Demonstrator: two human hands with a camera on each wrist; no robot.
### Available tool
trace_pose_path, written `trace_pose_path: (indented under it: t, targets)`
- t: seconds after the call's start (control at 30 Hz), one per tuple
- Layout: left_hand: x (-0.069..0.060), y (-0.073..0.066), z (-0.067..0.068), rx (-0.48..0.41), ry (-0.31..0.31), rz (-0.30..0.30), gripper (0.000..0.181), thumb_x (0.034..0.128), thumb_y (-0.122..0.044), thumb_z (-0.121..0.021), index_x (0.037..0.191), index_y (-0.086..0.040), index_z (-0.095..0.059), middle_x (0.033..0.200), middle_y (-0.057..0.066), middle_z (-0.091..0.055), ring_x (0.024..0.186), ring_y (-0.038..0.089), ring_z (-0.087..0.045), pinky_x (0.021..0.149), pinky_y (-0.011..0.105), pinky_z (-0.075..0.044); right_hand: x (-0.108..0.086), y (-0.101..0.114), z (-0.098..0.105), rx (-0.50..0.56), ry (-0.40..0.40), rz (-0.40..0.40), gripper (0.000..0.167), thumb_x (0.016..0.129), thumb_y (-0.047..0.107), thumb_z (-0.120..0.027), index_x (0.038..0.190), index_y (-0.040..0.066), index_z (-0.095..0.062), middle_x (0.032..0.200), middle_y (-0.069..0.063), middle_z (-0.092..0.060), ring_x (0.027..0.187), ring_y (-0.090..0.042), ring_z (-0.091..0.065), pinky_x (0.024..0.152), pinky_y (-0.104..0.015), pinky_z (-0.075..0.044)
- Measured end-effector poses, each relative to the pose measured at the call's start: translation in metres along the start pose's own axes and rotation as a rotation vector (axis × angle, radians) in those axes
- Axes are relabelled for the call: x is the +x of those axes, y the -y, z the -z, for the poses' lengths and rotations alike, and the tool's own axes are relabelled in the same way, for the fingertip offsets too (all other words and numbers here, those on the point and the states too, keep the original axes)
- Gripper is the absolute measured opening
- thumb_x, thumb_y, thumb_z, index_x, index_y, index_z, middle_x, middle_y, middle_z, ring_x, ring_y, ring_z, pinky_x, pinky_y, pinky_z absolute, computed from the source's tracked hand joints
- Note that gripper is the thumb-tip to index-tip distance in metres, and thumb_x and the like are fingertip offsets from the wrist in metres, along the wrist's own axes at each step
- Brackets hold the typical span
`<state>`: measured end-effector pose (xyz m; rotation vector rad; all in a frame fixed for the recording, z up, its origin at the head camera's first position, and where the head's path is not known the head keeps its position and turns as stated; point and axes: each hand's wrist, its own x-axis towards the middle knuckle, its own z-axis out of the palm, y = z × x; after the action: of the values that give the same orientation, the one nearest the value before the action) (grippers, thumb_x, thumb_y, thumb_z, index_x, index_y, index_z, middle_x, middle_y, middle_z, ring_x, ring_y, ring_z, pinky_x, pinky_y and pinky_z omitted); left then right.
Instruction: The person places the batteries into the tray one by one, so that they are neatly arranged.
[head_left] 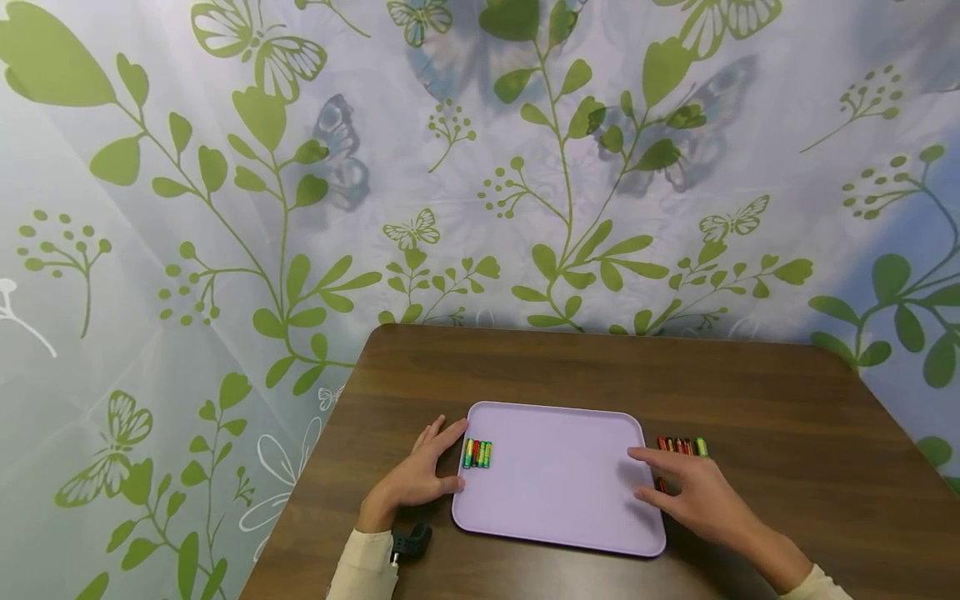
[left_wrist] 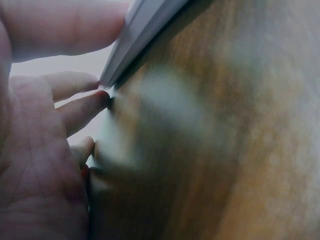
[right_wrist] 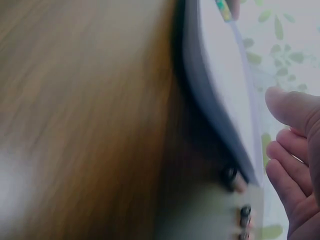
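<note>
A lilac tray [head_left: 555, 483] lies on the wooden table, with several green and red batteries [head_left: 477, 453] side by side near its left edge. My left hand [head_left: 416, 475] touches the tray's left rim with thumb and fingertips, the fingers fairly straight; in the left wrist view the fingers [left_wrist: 82, 107] reach the tray's edge [left_wrist: 135, 40]. Over the tray's right edge hovers my right hand [head_left: 701, 500], thumb and fingers apart and holding nothing. Beyond it stand several red, black and green batteries [head_left: 678, 446] in a row, partly hidden; another battery [right_wrist: 232, 179] lies by the tray's rim in the right wrist view.
Bare wooden table [head_left: 585, 367] extends behind the tray and on both sides. A patterned cloth [head_left: 450, 167] with green leaves and butterflies hangs behind the table. A dark device [head_left: 411, 542] is at my left wrist.
</note>
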<state>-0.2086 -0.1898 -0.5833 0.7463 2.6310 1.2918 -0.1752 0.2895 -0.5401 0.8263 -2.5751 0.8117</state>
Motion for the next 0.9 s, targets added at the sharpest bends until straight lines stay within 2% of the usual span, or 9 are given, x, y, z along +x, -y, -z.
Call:
trace_pose_path:
  t: [0.13, 0.33, 0.43, 0.5, 0.57, 0.67, 0.8, 0.9]
  targets:
    - [0.001, 0.012, -0.004, 0.022, -0.012, -0.015, 0.091, 0.0918, -0.036, -0.082, 0.172, -0.024, -0.039, 0.177, 0.005, -0.039, 0.168, 0.049, -0.011, 0.120, 0.089, -0.009, -0.012, -0.009, 0.009, -0.036, -0.008, -0.019, 0.057, 0.073, 0.021, -0.102, 0.126, 0.016, -0.082, 0.118, 0.002, -0.084, 0.100, -0.008, -0.080, 0.088, 0.001, -0.046]
    - [-0.001, 0.001, 0.000, -0.004, -0.007, -0.035, 0.091, 0.0921, -0.035, -0.081, 0.171, -0.017, -0.040, 0.177, 0.010, -0.040, 0.167, 0.053, -0.011, 0.123, 0.086, -0.007, -0.025, -0.021, 0.018, -0.086, 0.003, -0.038, 0.060, 0.072, 0.025, -0.103, 0.127, 0.021, -0.082, 0.119, 0.006, -0.083, 0.105, -0.005, -0.078, 0.090, -0.001, -0.045]
    - [-0.002, -0.007, 0.002, -0.022, -0.003, -0.007, 0.091, 0.0908, -0.032, -0.081, 0.170, -0.014, -0.041, 0.176, 0.012, -0.041, 0.167, 0.055, -0.010, 0.125, 0.085, -0.004, -0.030, -0.024, 0.019, -0.104, 0.014, -0.042, 0.062, 0.070, 0.026, -0.104, 0.128, 0.021, -0.081, 0.119, 0.005, -0.084, 0.103, -0.005, -0.078, 0.089, -0.002, -0.047]
    - [-0.002, -0.011, 0.004, -0.005, 0.009, 0.019, 0.091, 0.0905, -0.029, -0.081, 0.170, -0.012, -0.040, 0.176, 0.013, -0.040, 0.167, 0.055, -0.010, 0.126, 0.084, -0.005, -0.032, -0.025, 0.019, -0.107, 0.020, -0.045, 0.064, 0.069, 0.027, -0.105, 0.128, 0.022, -0.081, 0.118, 0.004, -0.084, 0.101, -0.004, -0.077, 0.087, -0.005, -0.050]
    - [-0.002, -0.017, 0.006, 0.002, 0.031, 0.062, 0.092, 0.0894, -0.025, -0.081, 0.170, -0.010, -0.039, 0.177, 0.014, -0.039, 0.168, 0.054, -0.009, 0.127, 0.083, -0.004, -0.033, -0.025, 0.018, -0.103, 0.023, -0.039, 0.065, 0.069, 0.027, -0.105, 0.128, 0.021, -0.081, 0.117, 0.002, -0.084, 0.099, -0.004, -0.076, 0.085, -0.005, -0.051]
    - [-0.002, -0.019, 0.007, 0.005, 0.037, 0.075, 0.092, 0.0896, -0.024, -0.081, 0.171, -0.010, -0.038, 0.177, 0.014, -0.038, 0.168, 0.053, -0.008, 0.127, 0.083, -0.004, -0.034, -0.025, 0.015, -0.090, 0.030, -0.043, 0.064, 0.070, 0.026, -0.104, 0.129, 0.020, -0.081, 0.115, 0.000, -0.084, 0.097, -0.003, -0.076, 0.082, -0.005, -0.051]
    - [-0.002, -0.008, 0.003, 0.003, 0.006, 0.023, 0.091, 0.0914, -0.032, -0.081, 0.171, -0.015, -0.040, 0.177, 0.011, -0.040, 0.167, 0.054, -0.010, 0.124, 0.086, -0.005, -0.034, -0.027, 0.010, -0.075, 0.020, -0.034, 0.062, 0.070, 0.020, -0.104, 0.128, 0.018, -0.081, 0.114, -0.002, -0.085, 0.097, -0.003, -0.076, 0.082, -0.001, -0.047]
    - [-0.001, -0.010, 0.003, 0.004, 0.015, 0.015, 0.092, 0.0914, -0.031, -0.081, 0.171, -0.013, -0.039, 0.177, 0.013, -0.039, 0.167, 0.055, -0.010, 0.124, 0.086, -0.004, -0.036, -0.028, 0.007, -0.054, 0.007, -0.021, 0.061, 0.070, 0.014, -0.103, 0.127, 0.015, -0.082, 0.112, -0.004, -0.085, 0.091, 0.002, -0.071, 0.077, -0.001, -0.046]
